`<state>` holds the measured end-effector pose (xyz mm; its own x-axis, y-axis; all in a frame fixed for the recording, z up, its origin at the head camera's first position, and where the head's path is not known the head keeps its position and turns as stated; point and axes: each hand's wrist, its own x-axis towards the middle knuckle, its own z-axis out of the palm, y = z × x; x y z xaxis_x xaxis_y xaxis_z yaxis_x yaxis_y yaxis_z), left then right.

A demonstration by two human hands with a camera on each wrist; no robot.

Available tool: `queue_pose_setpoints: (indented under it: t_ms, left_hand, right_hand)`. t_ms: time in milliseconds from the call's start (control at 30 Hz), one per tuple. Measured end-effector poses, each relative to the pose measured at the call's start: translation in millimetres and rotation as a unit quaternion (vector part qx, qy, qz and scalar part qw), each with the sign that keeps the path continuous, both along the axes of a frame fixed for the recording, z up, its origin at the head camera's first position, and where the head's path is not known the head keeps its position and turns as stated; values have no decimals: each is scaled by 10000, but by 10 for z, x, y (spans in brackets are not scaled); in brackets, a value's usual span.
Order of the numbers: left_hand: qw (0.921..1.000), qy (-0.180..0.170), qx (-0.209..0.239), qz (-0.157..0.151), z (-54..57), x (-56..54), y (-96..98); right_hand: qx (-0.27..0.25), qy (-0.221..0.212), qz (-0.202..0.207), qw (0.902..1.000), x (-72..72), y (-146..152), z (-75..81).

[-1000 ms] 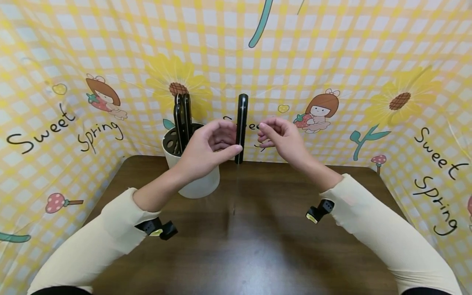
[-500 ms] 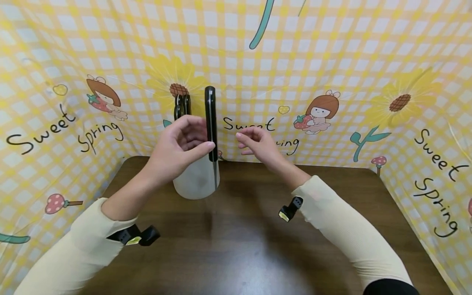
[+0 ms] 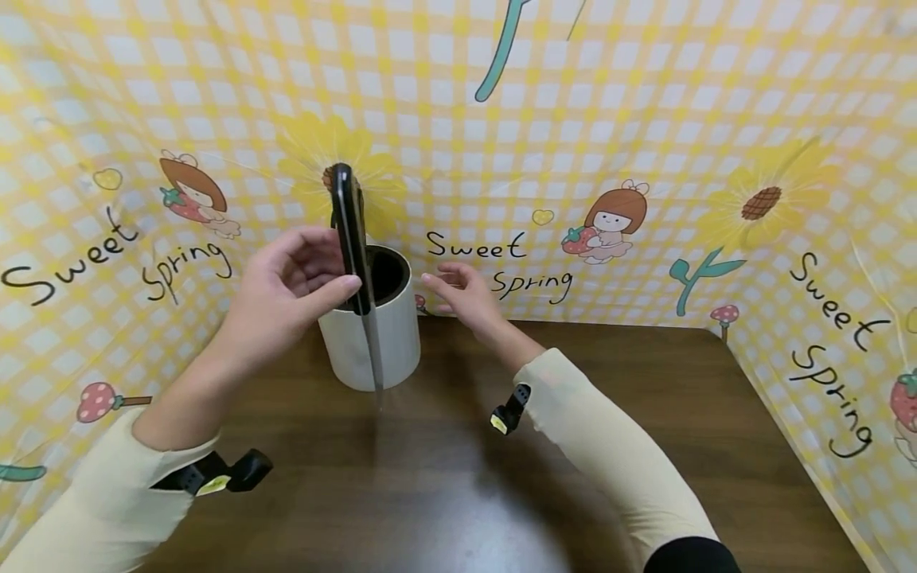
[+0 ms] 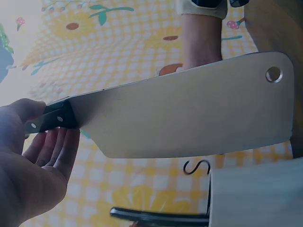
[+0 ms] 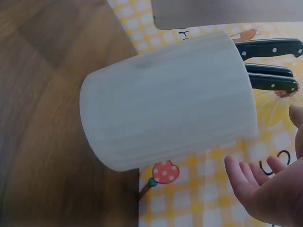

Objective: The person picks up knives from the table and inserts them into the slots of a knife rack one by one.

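In the head view my left hand [image 3: 294,278] pinches the black handle of a cleaver [image 3: 349,239], held upright with the blade pointing down. The left wrist view shows the broad steel blade [image 4: 189,109] with a round hole near its end corner. Behind the cleaver stands a white knife holder [image 3: 401,342] with a dark inside. My right hand [image 3: 469,298] is just right of the holder's rim, its fingers loosely spread and holding nothing. Several black riveted knife handles [image 5: 270,48] stick out of the holder in the right wrist view; the cleaver mostly hides them in the head view.
The holder stands on a brown wooden table [image 3: 587,438], near its back left. A yellow checked cloth [image 3: 444,159] with printed flowers and figures hangs close behind and at both sides.
My left hand has carried the cleaver leftward, from right of the knife holder to in front of it. The right hand has also moved left, up close to the holder.
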<state>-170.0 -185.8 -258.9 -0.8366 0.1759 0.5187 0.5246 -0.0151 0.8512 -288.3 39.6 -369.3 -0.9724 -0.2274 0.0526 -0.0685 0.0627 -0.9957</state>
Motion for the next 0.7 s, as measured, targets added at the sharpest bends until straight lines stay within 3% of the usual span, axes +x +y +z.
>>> queue_pose_setpoints:
  t_ms: [267, 467, 700]
  left_hand:
    - [9986, 229, 310, 360, 29, -9, -174]
    - [9969, 282, 491, 549, 80, -24, -272]
    - [9958, 253, 798, 383, 171, -52, -394]
  right_hand:
    - [-204, -291, -122, 9993, -26, -223, -96]
    - [-228, -236, -321, 9989, -10, -364, -138]
    - [4, -79, -533, 9985, 6, -509, -184]
